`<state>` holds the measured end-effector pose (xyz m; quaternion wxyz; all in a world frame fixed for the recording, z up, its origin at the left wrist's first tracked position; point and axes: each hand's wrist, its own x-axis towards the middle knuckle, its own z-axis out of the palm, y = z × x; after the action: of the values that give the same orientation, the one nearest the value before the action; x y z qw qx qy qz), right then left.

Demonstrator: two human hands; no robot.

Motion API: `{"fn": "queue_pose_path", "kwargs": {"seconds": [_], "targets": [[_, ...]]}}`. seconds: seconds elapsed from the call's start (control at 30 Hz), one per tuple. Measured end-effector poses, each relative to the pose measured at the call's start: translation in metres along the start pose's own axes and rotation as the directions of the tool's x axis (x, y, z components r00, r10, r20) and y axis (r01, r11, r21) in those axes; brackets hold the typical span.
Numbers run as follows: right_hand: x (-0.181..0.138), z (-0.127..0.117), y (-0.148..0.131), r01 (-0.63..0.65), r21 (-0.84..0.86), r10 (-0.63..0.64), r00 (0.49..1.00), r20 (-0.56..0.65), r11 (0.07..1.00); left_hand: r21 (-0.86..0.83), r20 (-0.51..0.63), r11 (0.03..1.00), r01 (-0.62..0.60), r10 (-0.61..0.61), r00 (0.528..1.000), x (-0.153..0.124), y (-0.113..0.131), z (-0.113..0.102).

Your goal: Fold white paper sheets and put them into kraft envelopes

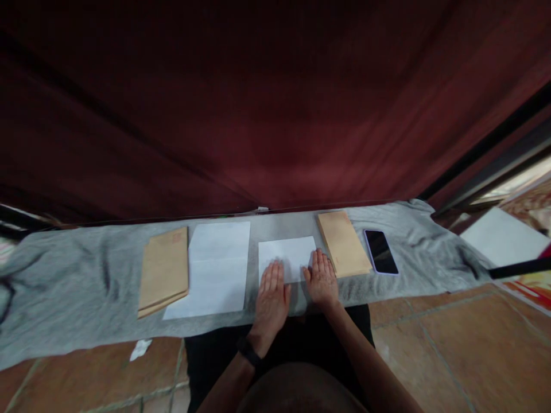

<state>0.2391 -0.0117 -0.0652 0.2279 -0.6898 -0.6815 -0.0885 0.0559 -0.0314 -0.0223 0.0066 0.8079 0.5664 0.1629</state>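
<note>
A folded white sheet of paper (287, 252) lies on the grey cloth in front of me. My left hand (272, 295) rests flat on its lower left part, fingers stretched out. On its lower right edge lies my right hand (322, 280), also flat, its fingers near a stack of brown envelopes (344, 244). To the left, larger white sheets (220, 269) lie spread out with a crease across the middle. Beside them sits another stack of brown envelopes (164, 269), slightly overlapping the sheets' left side. Neither hand grips anything.
A phone (381, 252) with a pale purple rim lies right of the right envelope stack. The grey cloth (430, 252) covers a long narrow surface. Behind it hangs a dark red curtain (275, 126). A crumpled white scrap (140, 349) is on the tiled floor (465, 338).
</note>
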Motion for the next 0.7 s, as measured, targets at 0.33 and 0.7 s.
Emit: {"fn": "queue_pose_path", "kwargs": {"seconds": [0.33,0.7], "targets": [[0.002,-0.004,0.0,-0.003,-0.02,0.003,1.0,0.015,1.0,0.026,0.049,0.999,0.024,-0.025,0.998,-0.018,-0.01,0.006],[-0.019,-0.029,-0.043,0.239,0.12,-0.256,0.954,0.154,0.964,0.066,0.049,0.998,-0.012,0.008,0.999,-0.026,-0.02,-0.001]]}}
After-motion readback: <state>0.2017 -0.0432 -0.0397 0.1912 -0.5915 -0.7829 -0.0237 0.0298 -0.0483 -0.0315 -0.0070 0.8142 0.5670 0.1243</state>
